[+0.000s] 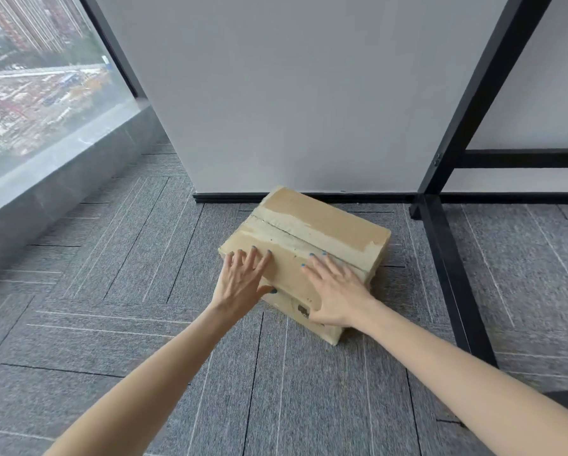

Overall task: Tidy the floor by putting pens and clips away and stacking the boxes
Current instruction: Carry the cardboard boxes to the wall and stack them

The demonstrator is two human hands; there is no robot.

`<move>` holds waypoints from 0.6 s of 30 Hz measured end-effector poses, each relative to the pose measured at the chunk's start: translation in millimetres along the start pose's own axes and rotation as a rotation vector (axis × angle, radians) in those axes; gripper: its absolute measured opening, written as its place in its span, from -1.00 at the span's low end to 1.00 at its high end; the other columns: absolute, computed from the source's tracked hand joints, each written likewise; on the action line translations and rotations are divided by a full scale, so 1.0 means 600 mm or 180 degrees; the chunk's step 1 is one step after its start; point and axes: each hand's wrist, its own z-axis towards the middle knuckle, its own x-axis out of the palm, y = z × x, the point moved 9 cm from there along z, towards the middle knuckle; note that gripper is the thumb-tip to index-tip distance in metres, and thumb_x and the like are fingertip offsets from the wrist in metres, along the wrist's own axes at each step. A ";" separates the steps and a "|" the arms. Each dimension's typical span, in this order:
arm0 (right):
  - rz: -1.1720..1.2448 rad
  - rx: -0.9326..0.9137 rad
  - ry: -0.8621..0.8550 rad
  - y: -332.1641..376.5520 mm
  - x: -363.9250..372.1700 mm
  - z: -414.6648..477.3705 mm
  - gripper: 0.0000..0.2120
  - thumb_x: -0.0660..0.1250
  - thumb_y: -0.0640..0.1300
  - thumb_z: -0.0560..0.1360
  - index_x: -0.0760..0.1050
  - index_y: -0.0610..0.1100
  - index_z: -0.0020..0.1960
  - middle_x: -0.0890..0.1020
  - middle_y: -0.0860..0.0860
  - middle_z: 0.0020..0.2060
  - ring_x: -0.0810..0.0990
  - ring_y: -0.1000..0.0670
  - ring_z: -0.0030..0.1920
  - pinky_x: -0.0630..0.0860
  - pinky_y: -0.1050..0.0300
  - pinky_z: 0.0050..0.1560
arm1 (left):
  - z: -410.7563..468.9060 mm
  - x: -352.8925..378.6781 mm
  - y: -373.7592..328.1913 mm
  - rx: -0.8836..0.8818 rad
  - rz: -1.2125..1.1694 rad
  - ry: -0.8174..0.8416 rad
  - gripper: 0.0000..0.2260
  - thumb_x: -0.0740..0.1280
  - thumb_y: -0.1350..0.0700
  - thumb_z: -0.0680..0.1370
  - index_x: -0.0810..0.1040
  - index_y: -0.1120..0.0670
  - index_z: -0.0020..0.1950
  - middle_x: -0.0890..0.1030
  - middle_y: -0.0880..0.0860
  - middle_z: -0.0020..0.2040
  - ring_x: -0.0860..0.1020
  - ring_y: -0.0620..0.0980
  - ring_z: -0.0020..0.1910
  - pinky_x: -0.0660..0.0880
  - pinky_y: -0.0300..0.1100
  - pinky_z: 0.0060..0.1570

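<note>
Two bare hands pressed flat on top of a cardboard box (pixel 312 230). Sits on the grey carpeted floor (pixel 138 258), turned at an angle, far corner close to the foot of a white wall (pixel 308 93). Closed on top, with a strip of pale tape along the middle seam. Looks to be resting on a second box (pixel 327 334), of which only the near and right edges show below it.

Left hand (pixel 243 281): on the box top by its left corner, fingers straight and spread, thumb over the near edge, curled round nothing. Right hand (pixel 336 291): further right on the same top, fingers straight and pointing toward the seam, heel of the palm at the near edge, likewise gripping nothing. Box directly beneath both palms, hands apart from each other.

Large window (pixel 29 77) along the left. Black metal frame leg (pixel 447 274) standing on the carpet to the right, near the box but not touching it.
</note>
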 end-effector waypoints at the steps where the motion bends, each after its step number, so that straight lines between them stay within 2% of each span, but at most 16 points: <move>1: -0.0044 -0.0011 -0.0052 -0.016 -0.004 0.000 -0.13 0.23 0.18 0.45 -0.14 -0.06 0.58 -0.18 -0.09 0.56 -0.17 -0.15 0.55 -0.06 -0.19 0.52 | 0.008 -0.002 -0.004 -0.0001 -0.0012 -0.0017 -0.26 0.46 -0.26 0.33 0.38 0.04 0.40 0.51 0.18 0.22 0.51 0.20 0.13 0.44 0.14 0.19; 4: -0.0208 -0.0030 -0.0226 -0.059 -0.013 0.001 -0.25 0.18 0.07 0.52 -0.13 -0.03 0.58 -0.13 -0.08 0.56 -0.10 -0.12 0.56 -0.02 -0.12 0.53 | 0.034 0.002 -0.015 0.0076 -0.0051 0.0003 -0.39 0.31 -0.19 0.51 0.26 0.00 0.49 0.37 0.17 0.41 0.34 0.19 0.40 0.20 0.18 0.42; 7: -0.0442 -0.0016 -0.0388 -0.091 -0.016 0.005 -0.36 0.08 -0.05 0.61 -0.16 -0.06 0.58 -0.12 -0.10 0.56 -0.09 -0.12 0.56 0.00 -0.11 0.53 | 0.056 0.007 -0.020 0.0100 -0.0251 -0.0009 -0.44 0.22 -0.06 0.60 0.11 -0.02 0.55 0.15 0.13 0.55 0.10 0.17 0.53 -0.04 0.17 0.47; 9: -0.0600 0.0069 -0.0476 -0.111 -0.016 0.012 -0.35 0.07 -0.20 0.61 -0.22 -0.09 0.57 -0.16 -0.13 0.55 -0.12 -0.15 0.55 -0.02 -0.13 0.53 | 0.067 0.009 -0.021 0.0096 -0.0357 -0.0040 -0.46 0.18 0.07 0.62 0.05 -0.04 0.56 0.08 0.14 0.57 0.07 0.21 0.54 -0.02 0.21 0.46; 12: -0.0704 0.0231 -0.0569 -0.136 -0.022 0.032 -0.14 0.16 -0.45 0.48 -0.30 -0.13 0.55 -0.24 -0.15 0.53 -0.16 -0.18 0.55 -0.05 -0.15 0.53 | 0.085 0.010 -0.020 0.0102 -0.0384 -0.0106 -0.40 0.17 0.22 0.61 -0.03 -0.08 0.56 0.05 0.16 0.57 0.08 0.26 0.52 0.06 0.24 0.45; 14: -0.0748 0.0324 -0.0590 -0.150 -0.030 0.044 -0.05 0.22 -0.49 0.41 -0.33 -0.15 0.55 -0.26 -0.17 0.53 -0.19 -0.20 0.54 -0.02 -0.16 0.53 | 0.100 0.011 -0.019 0.0092 -0.0348 -0.0148 -0.33 0.17 0.30 0.58 -0.06 -0.12 0.56 0.05 0.14 0.57 0.08 0.27 0.52 0.07 0.26 0.43; 18: -0.0873 0.0402 -0.0647 -0.174 -0.037 0.071 -0.08 0.20 -0.48 0.44 -0.36 -0.17 0.54 -0.27 -0.18 0.53 -0.20 -0.22 0.54 -0.01 -0.19 0.52 | 0.133 0.016 -0.016 0.0079 -0.0301 -0.0234 -0.20 0.21 0.39 0.53 -0.14 -0.17 0.54 0.04 0.12 0.58 0.07 0.28 0.52 0.08 0.31 0.42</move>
